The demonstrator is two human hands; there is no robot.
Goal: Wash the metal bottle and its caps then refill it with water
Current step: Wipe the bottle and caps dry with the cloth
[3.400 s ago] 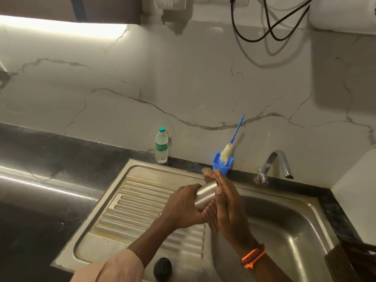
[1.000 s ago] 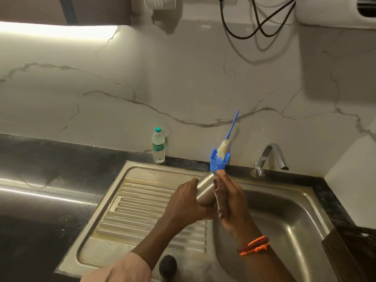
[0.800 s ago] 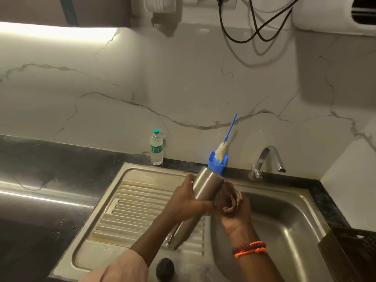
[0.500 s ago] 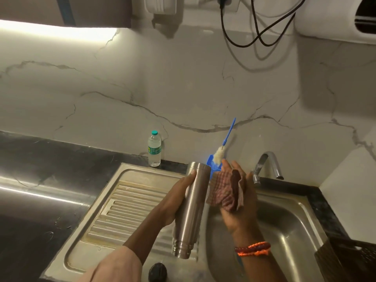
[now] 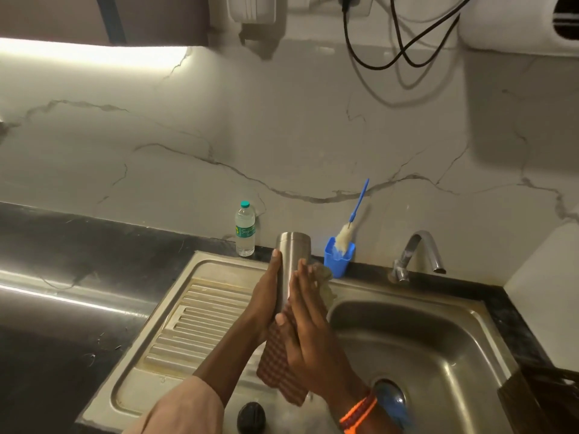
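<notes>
The counter (image 5: 78,277) is dark stone, and the sink (image 5: 407,339) is let into it, so the sink serves as the landmark here. Its ribbed drainboard lies on its left side and the basin on its right, with the tap (image 5: 419,252) at the basin's back rim; no water can be seen running from it.

The bottle (image 5: 289,264) is held above the seam between drainboard and basin, standing nearly upright with a closed, rounded end on top. That probably puts the mouth downward, which would let water drain into the sink, though the lower end is hidden. Its place over the sink likely keeps drips off the counter.

The cloth (image 5: 279,364), checked and reddish, hangs down over the sink's front, wrapped against the bottle's right side. The left hand (image 5: 266,302) grips the bottle's left side, fingers curled behind it and thumb up along the metal, steadying it. The right hand (image 5: 307,321) lies with fairly straight fingers pressing the cloth flat to the bottle, apparently to rub it along the wall.

Behind the sink, a blue cup (image 5: 339,260) holds a brush (image 5: 351,220) leaning on the wall, close for scrubbing inside. A plastic bottle (image 5: 245,230) stands at the sink's back left corner. A small dark round thing (image 5: 251,418), perhaps a cap, sits at the sink's front edge.
</notes>
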